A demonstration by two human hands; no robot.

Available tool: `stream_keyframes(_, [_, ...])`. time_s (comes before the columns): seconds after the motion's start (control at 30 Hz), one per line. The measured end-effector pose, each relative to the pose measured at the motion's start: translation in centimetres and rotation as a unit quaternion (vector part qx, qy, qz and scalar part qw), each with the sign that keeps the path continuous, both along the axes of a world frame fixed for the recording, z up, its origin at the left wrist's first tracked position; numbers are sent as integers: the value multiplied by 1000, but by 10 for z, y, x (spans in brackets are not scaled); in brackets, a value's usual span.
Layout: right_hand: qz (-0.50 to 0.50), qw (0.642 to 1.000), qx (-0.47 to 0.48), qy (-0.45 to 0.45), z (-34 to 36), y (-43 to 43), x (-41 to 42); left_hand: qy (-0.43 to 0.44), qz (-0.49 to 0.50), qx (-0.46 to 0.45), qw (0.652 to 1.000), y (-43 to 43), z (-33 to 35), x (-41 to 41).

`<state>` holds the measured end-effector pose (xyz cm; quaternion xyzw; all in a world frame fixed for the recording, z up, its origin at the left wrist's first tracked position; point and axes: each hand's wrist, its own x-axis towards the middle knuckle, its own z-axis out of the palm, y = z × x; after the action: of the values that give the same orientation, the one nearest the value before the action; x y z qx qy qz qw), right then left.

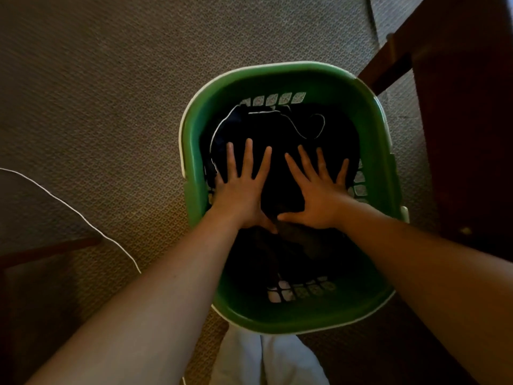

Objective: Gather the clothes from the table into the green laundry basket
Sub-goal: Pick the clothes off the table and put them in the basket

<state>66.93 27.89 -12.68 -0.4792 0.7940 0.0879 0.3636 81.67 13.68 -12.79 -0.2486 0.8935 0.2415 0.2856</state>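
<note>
1. The green laundry basket (191,162) sits on the carpet (111,79) at the centre of the frame, its far rim close to dark wooden furniture (458,107) in the upper right.
2. Dark clothes (277,129) fill the basket's floor, with a thin white drawstring (313,129) looping across them near the upper wall.
3. The left hand (241,187) lies flat on the pile, fingers straight and fanned; it grasps nothing and only presses down.
4. The right hand (319,193) lies just beside it in the same way, palm down, fingers splayed, thumb tip almost meeting the left thumb.
5. This looks like packing the load down. Whether more clothes wait on the table cannot be told, since no tabletop is in view.
6. Risk: both palms bear on the upper half of the basket, so a hard shove there might rock or slide it on the carpet.
7. Risk: the drawstring could slip through the wall slots and snag when the basket is lifted.
8. Risk: a white cord (83,218) runs over the carpet at the left of the frame, and a foot might catch it while fetching more clothes
</note>
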Motion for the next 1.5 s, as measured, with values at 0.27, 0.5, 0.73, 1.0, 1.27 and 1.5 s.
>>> stream_keyframes(0.27, [85,993,60,47,-45,-19,-18,-50,-1,-63,997,-4,-53,-34])
stream_keyframes(0.5, [93,991,62,80,-109,-25,-16,-76,-5,-63,995,-3,-110,-46])
stream_keyframes(0.73, [79,993,55,67,-165,-36,-17,-113,-1,-66,991,-6,-166,-54])
stream_keyframes(1.0, [77,995,56,36,-204,-47,-27,-94,-9,-86,992,-12,-217,-55])
stream_keyframes(1.27, [89,986,2,139,-163,-22,-3,-49,19,-135,990,7,-175,-38])
stream_keyframes(1.5, [32,993,1,114,-82,48,37,27,28,-110,993,50,-93,29])
